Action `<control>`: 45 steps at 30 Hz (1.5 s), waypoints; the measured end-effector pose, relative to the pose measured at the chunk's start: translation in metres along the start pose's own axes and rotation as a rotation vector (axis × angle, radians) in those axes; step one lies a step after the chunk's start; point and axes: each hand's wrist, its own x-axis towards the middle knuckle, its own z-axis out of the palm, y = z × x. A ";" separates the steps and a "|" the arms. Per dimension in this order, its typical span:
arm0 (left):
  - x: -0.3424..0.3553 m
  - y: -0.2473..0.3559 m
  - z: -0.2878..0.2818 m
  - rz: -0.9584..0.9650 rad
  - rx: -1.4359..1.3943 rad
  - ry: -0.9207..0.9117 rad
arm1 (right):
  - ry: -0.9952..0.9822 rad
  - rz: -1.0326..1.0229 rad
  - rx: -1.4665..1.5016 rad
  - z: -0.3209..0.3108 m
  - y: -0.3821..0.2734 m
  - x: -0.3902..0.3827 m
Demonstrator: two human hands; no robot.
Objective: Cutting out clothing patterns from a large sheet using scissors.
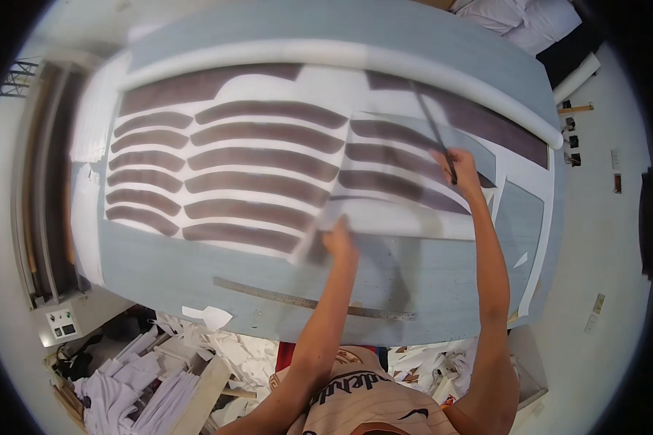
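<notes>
A large white sheet [268, 148] with rows of dark brown curved shapes [261, 157] lies on the blue-grey table. At the sheet's near edge my left hand [337, 238] is closed on a loose part, which is lifted and blurred. To the right, my right hand [463, 170] is closed around a long, thin dark tool [432, 119], slanting up and left over the sheet. Its exact kind cannot be made out. Under and beside this hand, parts of the sheet are cut away and the table shows through.
A white roll [326, 54] stretches along the table's [174, 264] far side. A metal ruler [312, 299] lies near the front edge, with white scraps [210, 316] to its left. Piled white offcuts [134, 377] fill the floor below. A rack of long rolls [47, 181] stands at left.
</notes>
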 end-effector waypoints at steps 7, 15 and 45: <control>0.006 0.021 -0.031 0.073 -0.057 -0.016 | -0.314 0.083 -0.305 -0.023 -0.006 0.049; 0.012 0.025 0.035 0.323 0.169 0.304 | -0.398 0.056 -0.418 -0.018 -0.006 0.081; -0.027 0.012 -0.050 0.169 0.303 -0.123 | -0.706 0.054 -0.339 0.001 0.008 0.148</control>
